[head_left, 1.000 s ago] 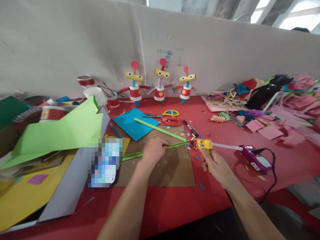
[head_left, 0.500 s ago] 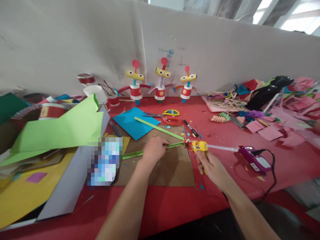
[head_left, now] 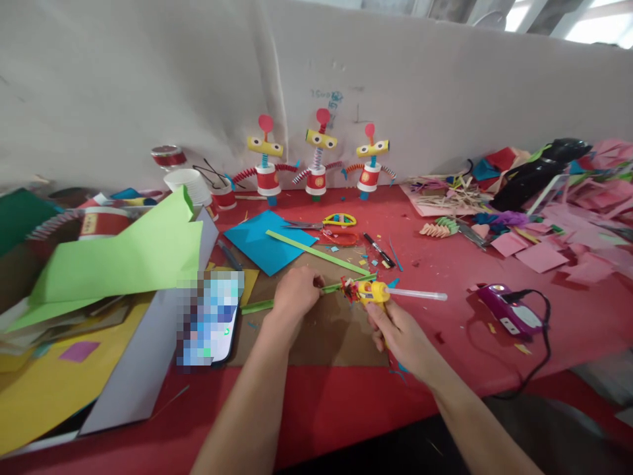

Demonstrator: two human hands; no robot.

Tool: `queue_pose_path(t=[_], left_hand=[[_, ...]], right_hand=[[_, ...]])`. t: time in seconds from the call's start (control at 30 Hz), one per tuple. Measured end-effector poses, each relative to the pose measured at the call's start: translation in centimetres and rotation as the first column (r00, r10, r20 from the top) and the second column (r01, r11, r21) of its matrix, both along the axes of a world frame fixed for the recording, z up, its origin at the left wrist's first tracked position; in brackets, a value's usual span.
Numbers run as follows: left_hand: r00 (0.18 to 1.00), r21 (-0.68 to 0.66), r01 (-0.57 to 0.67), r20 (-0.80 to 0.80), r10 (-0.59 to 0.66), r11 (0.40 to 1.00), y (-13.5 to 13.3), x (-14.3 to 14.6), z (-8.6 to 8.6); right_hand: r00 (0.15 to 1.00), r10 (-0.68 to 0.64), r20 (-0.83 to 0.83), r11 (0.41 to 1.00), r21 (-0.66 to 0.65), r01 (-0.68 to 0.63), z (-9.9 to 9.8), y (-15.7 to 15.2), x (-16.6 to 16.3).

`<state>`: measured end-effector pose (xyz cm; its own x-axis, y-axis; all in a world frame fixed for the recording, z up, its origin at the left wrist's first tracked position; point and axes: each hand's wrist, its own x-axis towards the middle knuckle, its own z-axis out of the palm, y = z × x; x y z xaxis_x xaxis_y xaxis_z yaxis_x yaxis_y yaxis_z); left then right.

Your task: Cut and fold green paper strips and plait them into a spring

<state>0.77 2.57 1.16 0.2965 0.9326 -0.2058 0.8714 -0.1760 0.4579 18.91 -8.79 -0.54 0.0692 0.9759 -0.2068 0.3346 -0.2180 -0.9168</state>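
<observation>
My left hand [head_left: 299,293] is closed on a narrow green paper strip [head_left: 258,306] that runs out on both sides of it over a brown board [head_left: 326,340]. Its fingertips are partly hidden. In my right hand [head_left: 395,326] is a yellow glue gun [head_left: 374,291], with a long clear glue stick [head_left: 418,294] jutting from its back. Bits of red and other scraps cling round the gun's nozzle, which is over or against the strip's right part; contact I cannot tell. A second, lighter green strip [head_left: 316,252] lies behind, crossing a blue paper square [head_left: 270,243].
Scissors [head_left: 339,221] and a black marker [head_left: 379,250] lie behind the board. A phone [head_left: 212,316] is at the left beside stacked paper [head_left: 123,257]. A purple power socket [head_left: 509,310] with a cable sits right. Three cup figures [head_left: 316,181] stand along the wall.
My right hand has moved the glue gun left, bringing its nozzle closer to my left hand along the strip. The left hand has shifted slightly left, still holding the strip.
</observation>
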Motion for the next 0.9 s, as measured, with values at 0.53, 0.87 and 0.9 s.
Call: queue_pose_path(t=[0.53,0.87,0.9], left_hand=[[1.0,-0.009,0.016,0.019,-0.016,1.0,0.2,-0.1,-0.3],[0.997,0.006,0.011,0.081,-0.011,1.0,0.2,-0.3,-0.6],[0.996,0.005,0.015,0.084,-0.016,1.0,0.2,-0.4,-0.7]], right_hand=[[0.988,-0.11,0.105,0.994,0.028,0.108,0.3,-0.2,2.6],[0.753,-0.369,0.544,0.929,0.205,0.308,1.1,1.3,11.0],[0.788,-0.379,0.486,0.926,0.199,0.322,1.1,1.3,10.8]])
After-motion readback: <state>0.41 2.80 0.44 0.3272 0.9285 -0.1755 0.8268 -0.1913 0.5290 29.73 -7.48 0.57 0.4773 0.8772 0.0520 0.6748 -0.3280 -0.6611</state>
